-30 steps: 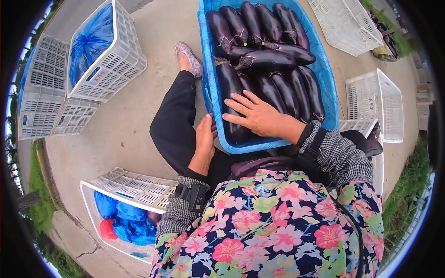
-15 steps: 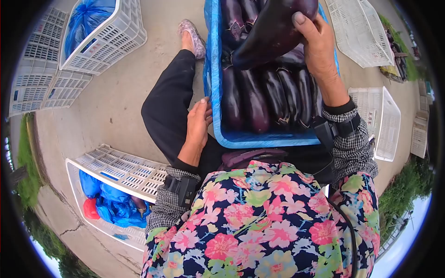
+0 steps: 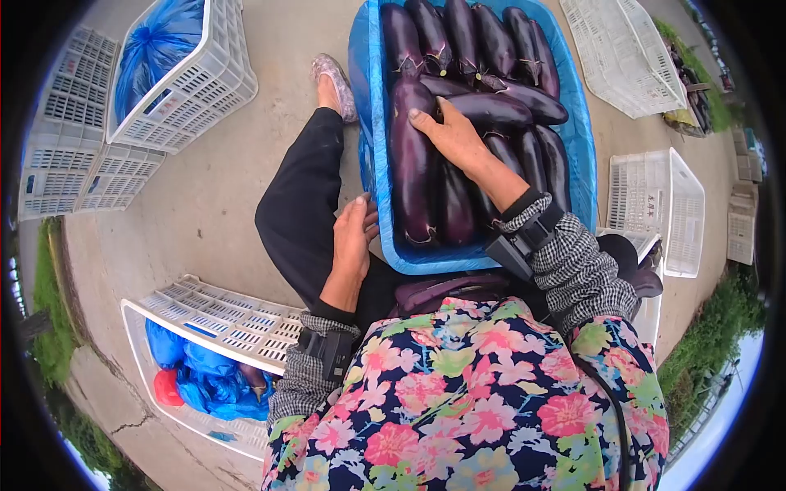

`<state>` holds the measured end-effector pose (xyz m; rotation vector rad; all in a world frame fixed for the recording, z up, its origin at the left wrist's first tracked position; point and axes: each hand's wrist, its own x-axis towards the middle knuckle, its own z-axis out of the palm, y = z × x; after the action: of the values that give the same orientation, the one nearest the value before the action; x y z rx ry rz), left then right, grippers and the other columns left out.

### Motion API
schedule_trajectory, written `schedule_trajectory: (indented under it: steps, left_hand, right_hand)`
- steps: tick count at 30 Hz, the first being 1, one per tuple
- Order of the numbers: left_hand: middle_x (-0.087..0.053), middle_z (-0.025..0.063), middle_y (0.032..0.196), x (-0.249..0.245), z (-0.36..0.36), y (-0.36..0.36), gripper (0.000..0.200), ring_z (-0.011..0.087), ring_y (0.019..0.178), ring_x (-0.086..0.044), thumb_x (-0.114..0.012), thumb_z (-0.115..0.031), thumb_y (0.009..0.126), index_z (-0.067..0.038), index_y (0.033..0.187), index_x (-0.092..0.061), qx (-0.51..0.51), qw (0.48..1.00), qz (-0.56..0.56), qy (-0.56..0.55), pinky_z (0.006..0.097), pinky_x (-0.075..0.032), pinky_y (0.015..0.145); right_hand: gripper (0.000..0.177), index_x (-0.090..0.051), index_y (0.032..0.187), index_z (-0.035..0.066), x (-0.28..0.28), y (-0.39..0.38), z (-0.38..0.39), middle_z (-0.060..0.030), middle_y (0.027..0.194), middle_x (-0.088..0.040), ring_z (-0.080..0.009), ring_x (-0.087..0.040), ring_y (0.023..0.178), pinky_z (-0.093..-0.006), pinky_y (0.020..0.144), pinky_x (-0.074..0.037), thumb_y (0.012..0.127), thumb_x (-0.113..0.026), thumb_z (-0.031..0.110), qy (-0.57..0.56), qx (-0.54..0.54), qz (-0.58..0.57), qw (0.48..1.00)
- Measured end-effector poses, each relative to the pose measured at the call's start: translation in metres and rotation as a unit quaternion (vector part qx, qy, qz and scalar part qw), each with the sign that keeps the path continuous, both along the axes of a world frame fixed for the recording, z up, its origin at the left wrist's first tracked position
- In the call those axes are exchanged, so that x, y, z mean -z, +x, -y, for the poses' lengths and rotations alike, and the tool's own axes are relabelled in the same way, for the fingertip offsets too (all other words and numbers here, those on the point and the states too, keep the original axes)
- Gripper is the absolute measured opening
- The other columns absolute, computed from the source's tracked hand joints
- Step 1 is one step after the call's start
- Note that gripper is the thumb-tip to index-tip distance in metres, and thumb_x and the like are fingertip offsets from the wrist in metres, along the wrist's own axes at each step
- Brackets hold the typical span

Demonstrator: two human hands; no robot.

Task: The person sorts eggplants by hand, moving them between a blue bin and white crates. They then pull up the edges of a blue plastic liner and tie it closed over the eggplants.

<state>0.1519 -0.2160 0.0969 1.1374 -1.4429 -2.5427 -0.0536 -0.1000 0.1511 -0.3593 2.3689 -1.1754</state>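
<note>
A crate lined with blue plastic [image 3: 583,164] stands before me, filled with glossy dark eggplants in rows. My right hand [image 3: 452,137] grips a large eggplant [image 3: 411,180], which lies lengthwise on the others along the crate's left side; the thumb is on top and the other fingers are partly hidden. Several eggplants [image 3: 491,110] lie crosswise in the middle. Beside the crate's left wall is my left hand [image 3: 352,237], its fingers partly bent and their tips against the blue plastic; what they hold, if anything, is hidden.
White crates stand at the upper left [image 3: 192,82], one with a tied blue bag [image 3: 160,49]. A tilted crate [image 3: 229,315] at the lower left holds blue and red bags. More white crates stand at the right [image 3: 626,57]. My leg [image 3: 303,196] extends left of the blue-lined crate.
My right hand has come down and left with the large eggplant, which now rests on the layer in the crate. The rows at the top show more fully. My left hand has hardly moved.
</note>
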Motion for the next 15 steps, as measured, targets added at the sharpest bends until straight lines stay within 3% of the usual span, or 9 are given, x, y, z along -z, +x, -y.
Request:
schedule_trajectory:
  steps: [3, 6, 8, 9, 10, 12, 14, 15]
  left_hand:
    - [-0.053, 0.0187, 0.125, 0.004, -0.001, 0.003, 0.057, 0.0246, 0.111, -0.053, -0.046, -0.039, 0.098, 0.005, 0.133, -0.044, -0.009, 1.000, -0.003, 0.015, 0.0356, -0.044, 0.092]
    - [-0.053, 0.0185, 0.123, 0.005, 0.001, -0.002, 0.057, 0.0240, 0.109, -0.054, -0.046, -0.039, 0.097, 0.005, 0.134, -0.044, -0.005, 1.000, 0.000, 0.023, 0.0354, -0.044, 0.091]
    - [-0.054, 0.0189, 0.122, 0.004, 0.002, -0.002, 0.056, 0.0236, 0.108, -0.054, -0.047, -0.038, 0.097, 0.005, 0.133, -0.044, 0.011, 1.000, 0.005, 0.023, 0.0353, -0.045, 0.090]
    - [-0.054, 0.0189, 0.121, 0.002, 0.002, -0.002, 0.057, 0.0233, 0.107, -0.055, -0.047, -0.039, 0.097, 0.005, 0.133, -0.044, 0.009, 1.000, 0.005, 0.024, 0.0354, -0.045, 0.090]
    - [-0.054, 0.0189, 0.121, 0.002, 0.003, -0.001, 0.057, 0.0233, 0.107, -0.055, -0.047, -0.039, 0.097, 0.005, 0.133, -0.044, 0.009, 1.000, 0.006, 0.025, 0.0354, -0.045, 0.090]
    - [-0.056, 0.0181, 0.122, 0.001, 0.006, -0.001, 0.055, 0.0231, 0.106, -0.056, -0.045, -0.037, 0.098, 0.007, 0.131, -0.044, 0.007, 1.000, 0.006, 0.027, 0.0347, -0.045, 0.090]
    - [-0.055, 0.0184, 0.121, 0.006, 0.008, -0.004, 0.056, 0.0230, 0.105, -0.056, -0.047, -0.038, 0.098, 0.006, 0.131, -0.045, 0.006, 1.000, 0.005, 0.030, 0.0346, -0.046, 0.089]
    - [-0.055, 0.0188, 0.120, 0.007, 0.009, -0.004, 0.056, 0.0229, 0.105, -0.056, -0.048, -0.038, 0.097, 0.005, 0.132, -0.045, 0.006, 0.999, 0.010, 0.032, 0.0345, -0.047, 0.088]
  right_hand:
    - [0.104, -0.004, 0.144, -0.011, -0.007, 0.043, 0.002, -0.0366, 0.142, -0.026, -0.0453, -0.033, 0.132, -0.0432, 0.109, -0.029, 0.082, -0.065, 0.045, 0.014, -0.015, -0.060, 0.998]
    - [0.100, -0.007, 0.144, -0.010, 0.001, 0.057, 0.008, -0.0338, 0.140, -0.032, -0.0401, -0.039, 0.129, -0.0399, 0.107, -0.032, 0.080, -0.068, 0.037, -0.026, 0.047, -0.099, 0.994]
    - [0.097, -0.014, 0.144, -0.012, -0.004, 0.044, 0.000, -0.0303, 0.137, -0.041, -0.0312, -0.047, 0.123, -0.0343, 0.104, -0.035, 0.078, -0.069, 0.033, -0.154, 0.057, 0.022, 0.986]
    - [0.091, -0.022, 0.142, -0.012, -0.016, 0.040, -0.003, -0.0270, 0.132, -0.048, -0.0249, -0.051, 0.118, -0.0299, 0.101, -0.036, 0.077, -0.069, 0.031, -0.166, 0.072, 0.061, 0.982]
    - [0.087, -0.028, 0.140, -0.012, -0.008, 0.034, -0.007, -0.0254, 0.130, -0.050, -0.0255, -0.050, 0.118, -0.0311, 0.101, -0.037, 0.078, -0.069, 0.032, -0.177, 0.083, 0.078, 0.978]
    - [0.083, -0.032, 0.138, -0.012, -0.011, 0.036, -0.011, -0.0257, 0.132, -0.049, -0.0276, -0.049, 0.121, -0.0334, 0.104, -0.035, 0.078, -0.068, 0.033, -0.208, 0.126, 0.220, 0.945]
    - [0.083, -0.032, 0.140, -0.008, 0.014, 0.046, 0.000, -0.0268, 0.135, -0.045, -0.0311, -0.045, 0.125, -0.0372, 0.106, -0.033, 0.078, -0.067, 0.035, -0.104, 0.103, -0.001, 0.989]
    - [0.085, -0.029, 0.143, -0.002, 0.011, 0.052, 0.009, -0.0276, 0.137, -0.039, -0.0358, -0.041, 0.128, -0.0395, 0.108, -0.031, 0.079, -0.067, 0.038, -0.062, 0.098, -0.046, 0.992]
